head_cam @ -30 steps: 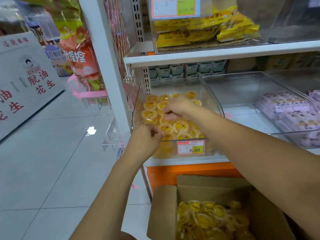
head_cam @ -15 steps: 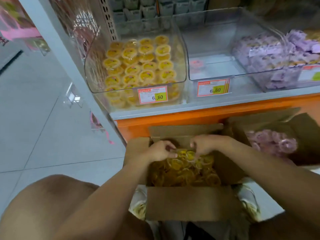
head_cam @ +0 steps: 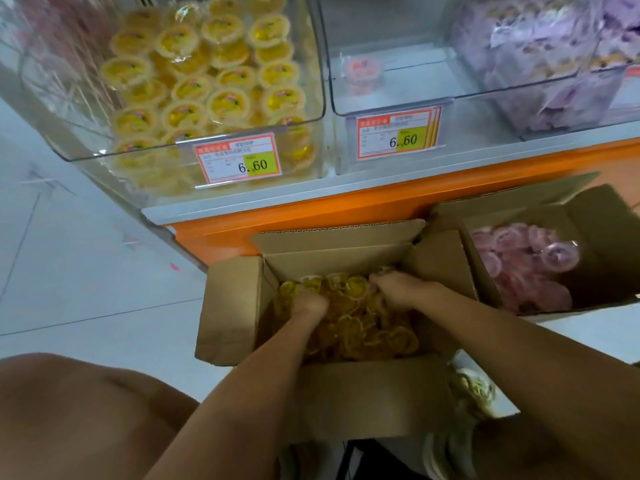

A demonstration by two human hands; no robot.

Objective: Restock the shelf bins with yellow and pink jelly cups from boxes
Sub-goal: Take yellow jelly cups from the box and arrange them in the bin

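**sam:** ok, what's different from a second ago? Where are the round yellow plastic jelly cups (head_cam: 360,317) now?

**aisle9:** They're a loose pile in the open brown cardboard box (head_cam: 363,393) on the pale tiled floor (head_cam: 86,271), right below the orange-fronted shelf (head_cam: 346,199). A second ago both hands were up in the clear plastic shelf bin on the left (head_cam: 138,152), setting cups in. Now they've dropped into the box. The left hand (head_cam: 311,303) and right hand (head_cam: 394,285) are knuckle-deep in the pile, each grip curled closed on cups. The fingertips are buried, so no idea how many each has.

**sam:** meaning?

**aisle9:** My read: one load is delivered and the next scoop is starting. The yellow bin looks nearly full, so probably few trips left there. Pink looks barely begun.

**sam:** counts?

**aisle9:** Two hands and two boxes. The second brown cardboard box (head_cam: 588,209) sits just right of the first and holds round pink plastic jelly cups (head_cam: 519,265), maybe a dozen showing, blurry.

Three clear bins:
- The left one shows twenty-odd yellow cup lids (head_cam: 207,81) on top, with more underneath.
- The middle bin (head_cam: 415,81) has exactly one lone pink cup (head_cam: 362,69) at the back.
- The right bin (head_cam: 571,109) is heaped with pale purple packets (head_cam: 536,46), too mushed to count.

Two red-bordered paper price tags (head_cam: 239,157), one each on the left and middle bin fronts. The box pile is too jumbled to count.
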